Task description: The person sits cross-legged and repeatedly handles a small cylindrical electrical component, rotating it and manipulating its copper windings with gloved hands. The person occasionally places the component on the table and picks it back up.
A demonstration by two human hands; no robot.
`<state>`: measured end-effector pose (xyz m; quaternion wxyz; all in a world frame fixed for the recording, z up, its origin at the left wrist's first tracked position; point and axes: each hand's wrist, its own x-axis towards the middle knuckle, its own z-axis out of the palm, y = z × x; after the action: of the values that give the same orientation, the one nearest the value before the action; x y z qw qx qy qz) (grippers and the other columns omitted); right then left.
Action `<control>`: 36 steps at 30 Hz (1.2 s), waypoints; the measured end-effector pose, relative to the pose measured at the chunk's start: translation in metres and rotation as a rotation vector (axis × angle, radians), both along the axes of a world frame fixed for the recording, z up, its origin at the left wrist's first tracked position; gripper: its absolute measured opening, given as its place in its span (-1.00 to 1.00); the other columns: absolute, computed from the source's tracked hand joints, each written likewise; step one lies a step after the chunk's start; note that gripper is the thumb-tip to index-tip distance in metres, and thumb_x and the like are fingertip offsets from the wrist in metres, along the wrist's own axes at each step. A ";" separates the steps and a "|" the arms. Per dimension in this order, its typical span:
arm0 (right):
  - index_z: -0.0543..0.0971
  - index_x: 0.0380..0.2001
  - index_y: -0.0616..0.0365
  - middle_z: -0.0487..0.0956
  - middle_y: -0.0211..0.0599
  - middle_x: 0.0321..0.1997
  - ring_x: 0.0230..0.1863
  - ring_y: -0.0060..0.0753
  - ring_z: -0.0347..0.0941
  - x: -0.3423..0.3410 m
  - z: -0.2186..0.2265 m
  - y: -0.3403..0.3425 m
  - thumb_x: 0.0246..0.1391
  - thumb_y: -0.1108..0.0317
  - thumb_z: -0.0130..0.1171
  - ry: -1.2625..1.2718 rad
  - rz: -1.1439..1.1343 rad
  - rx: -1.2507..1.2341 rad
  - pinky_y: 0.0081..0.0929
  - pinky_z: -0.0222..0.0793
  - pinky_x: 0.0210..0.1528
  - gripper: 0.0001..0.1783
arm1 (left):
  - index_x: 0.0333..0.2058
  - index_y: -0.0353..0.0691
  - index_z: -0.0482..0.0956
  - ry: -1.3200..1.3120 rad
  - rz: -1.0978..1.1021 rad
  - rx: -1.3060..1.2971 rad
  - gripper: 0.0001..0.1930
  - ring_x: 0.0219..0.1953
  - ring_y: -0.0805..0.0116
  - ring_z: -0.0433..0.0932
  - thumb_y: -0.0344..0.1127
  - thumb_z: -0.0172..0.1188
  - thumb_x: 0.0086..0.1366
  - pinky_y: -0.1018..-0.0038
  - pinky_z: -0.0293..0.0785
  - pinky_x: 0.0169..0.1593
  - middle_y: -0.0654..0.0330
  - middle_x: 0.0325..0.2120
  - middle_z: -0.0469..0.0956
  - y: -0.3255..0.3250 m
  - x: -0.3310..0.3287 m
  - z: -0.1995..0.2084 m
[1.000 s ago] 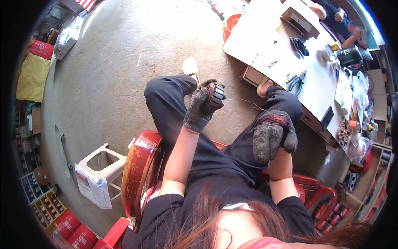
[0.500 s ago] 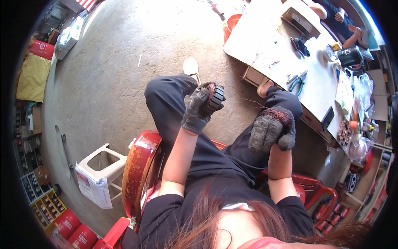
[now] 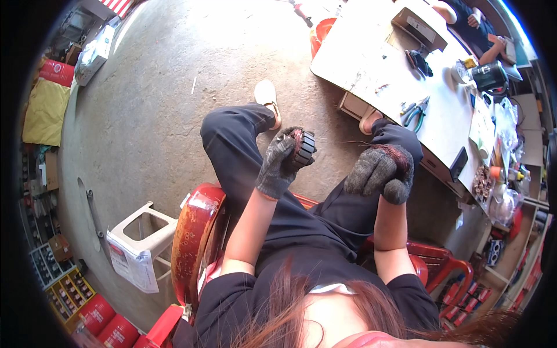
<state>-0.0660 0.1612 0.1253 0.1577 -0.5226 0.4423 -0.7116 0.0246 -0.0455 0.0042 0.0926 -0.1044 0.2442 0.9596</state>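
Observation:
My left hand (image 3: 276, 162), in a dark grey glove, is closed around a motor stator (image 3: 305, 148) with dark slotted teeth and reddish copper windings. My right hand (image 3: 371, 170), gloved too, is wrapped round a loose bundle of copper wire (image 3: 397, 154). Between the two hands runs a thin strand of wire (image 3: 351, 142), nearly level. Both hands are raised above my lap, the left over the gap between my knees and the right near my right knee. Glove fingers hide part of the stator and part of the bundle.
At the right a white table (image 3: 354, 52) carries pliers (image 3: 416, 113), a cardboard box (image 3: 419, 29) and a black kettle (image 3: 488, 79). A person's arm (image 3: 493, 51) shows beyond it. A beige stool (image 3: 142, 227) stands at my left, next to a red chair (image 3: 198, 232).
My left hand has lowered slightly with the stator. The right hand has turned a little with the wire bundle, and the loose strand now stretches toward the stator.

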 end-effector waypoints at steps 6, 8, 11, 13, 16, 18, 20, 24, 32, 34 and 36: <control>0.49 -0.75 0.18 0.50 -0.26 -0.69 -0.70 -0.31 0.44 0.015 -0.012 0.002 0.14 -0.04 0.10 -0.172 -0.277 -0.094 -0.36 0.43 -0.56 -0.44 | 0.01 -0.22 0.36 -0.029 -0.026 0.055 -0.55 -0.18 0.31 0.56 -0.15 0.23 0.22 0.35 0.59 -0.16 0.09 -0.13 0.52 0.005 0.010 0.001; 0.48 -0.75 0.16 0.50 -0.26 -0.69 -0.69 -0.32 0.44 0.015 -0.016 0.007 0.14 -0.06 0.09 -0.279 -0.238 -0.175 -0.35 0.42 -0.57 -0.44 | 0.00 -0.23 0.40 -0.053 0.002 -0.018 -0.53 -0.20 0.29 0.57 -0.12 0.24 0.20 0.34 0.58 -0.17 0.09 -0.15 0.53 0.010 0.013 0.004; 0.42 -0.77 0.09 0.44 -0.33 -0.72 -0.73 -0.37 0.37 0.018 -0.013 0.016 0.14 -0.07 0.08 -0.457 -0.290 -0.335 -0.38 0.37 -0.60 -0.45 | -0.02 -0.23 0.41 -0.079 0.019 -0.023 -0.55 -0.21 0.32 0.57 -0.13 0.24 0.20 0.36 0.58 -0.17 0.12 -0.17 0.54 0.013 0.018 0.004; 0.38 -0.78 0.07 0.39 -0.37 -0.76 -0.76 -0.39 0.30 0.019 -0.011 0.021 0.14 -0.07 0.07 -0.643 -0.297 -0.493 -0.41 0.33 -0.63 -0.44 | -0.04 -0.25 0.41 -0.102 0.016 0.018 -0.58 -0.26 0.39 0.56 -0.16 0.25 0.21 0.41 0.57 -0.19 0.18 -0.24 0.54 0.015 0.021 0.008; 0.36 -0.76 0.06 0.35 -0.42 -0.73 -0.75 -0.44 0.24 0.017 -0.011 0.022 0.15 -0.07 0.07 -0.615 -0.271 -0.493 -0.48 0.24 -0.66 -0.46 | -0.04 -0.24 0.43 -0.065 -0.021 -0.032 -0.57 -0.21 0.31 0.57 -0.13 0.23 0.21 0.37 0.58 -0.19 0.12 -0.16 0.54 0.013 0.024 0.000; 0.38 -0.72 0.09 0.39 -0.38 -0.67 -0.68 -0.44 0.29 0.013 -0.012 0.025 0.15 -0.07 0.08 -0.591 -0.201 -0.486 -0.48 0.27 -0.61 -0.47 | -0.03 -0.25 0.43 -0.069 -0.032 -0.039 -0.55 -0.21 0.29 0.59 -0.12 0.24 0.19 0.37 0.60 -0.20 0.08 -0.15 0.55 0.014 0.027 0.004; 0.42 -0.66 0.14 0.46 -0.30 -0.56 -0.56 -0.40 0.37 0.012 -0.014 0.028 0.14 -0.08 0.08 -0.608 -0.123 -0.517 -0.44 0.34 -0.50 -0.48 | -0.03 -0.27 0.43 -0.038 -0.071 -0.036 -0.53 -0.24 0.31 0.58 -0.13 0.26 0.18 0.37 0.60 -0.21 0.08 -0.19 0.54 0.013 0.028 0.000; 0.57 -0.27 0.33 0.54 0.11 -0.10 -0.10 0.03 0.47 0.014 -0.011 0.016 0.12 -0.19 -0.01 -0.549 -0.384 -0.427 -0.09 0.35 -0.03 -0.34 | -0.02 -0.32 0.38 -0.021 -0.079 -0.104 -0.43 -0.31 0.35 0.55 -0.11 0.35 0.09 0.41 0.56 -0.23 0.12 -0.27 0.52 0.018 0.030 0.009; 0.49 -0.04 0.32 0.43 0.02 0.12 0.21 0.07 0.29 0.003 -0.006 0.004 -0.13 0.00 0.36 0.654 -0.603 0.740 -0.19 0.18 0.24 -0.31 | -0.02 -0.31 0.33 0.149 0.032 -0.453 -0.38 -0.19 0.32 0.53 -0.25 0.44 -0.01 0.39 0.54 -0.13 0.09 -0.18 0.50 0.015 0.033 0.050; 0.55 -0.25 0.27 0.52 0.02 -0.11 0.01 0.04 0.44 0.006 -0.011 0.000 -0.12 -0.01 0.34 0.681 -0.586 0.747 -0.21 0.36 0.06 -0.46 | -0.02 -0.33 0.32 0.226 0.038 -0.579 -0.37 -0.19 0.32 0.53 -0.31 0.46 -0.02 0.37 0.55 -0.13 0.08 -0.22 0.50 0.005 0.030 0.068; 0.54 -0.34 0.24 0.53 -0.02 -0.25 -0.16 0.03 0.47 0.010 -0.024 0.007 -0.14 0.10 0.38 0.653 -0.436 0.926 -0.23 0.41 -0.13 -0.56 | 0.00 -0.36 0.29 0.305 0.059 -0.395 -0.33 -0.23 0.32 0.53 -0.32 0.49 -0.03 0.35 0.55 -0.15 0.07 -0.27 0.50 0.004 0.025 0.079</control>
<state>-0.0555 0.1683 0.1017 0.0754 -0.4881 0.8285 -0.2639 0.0494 -0.0412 0.0832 0.0044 0.0184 0.4349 0.9003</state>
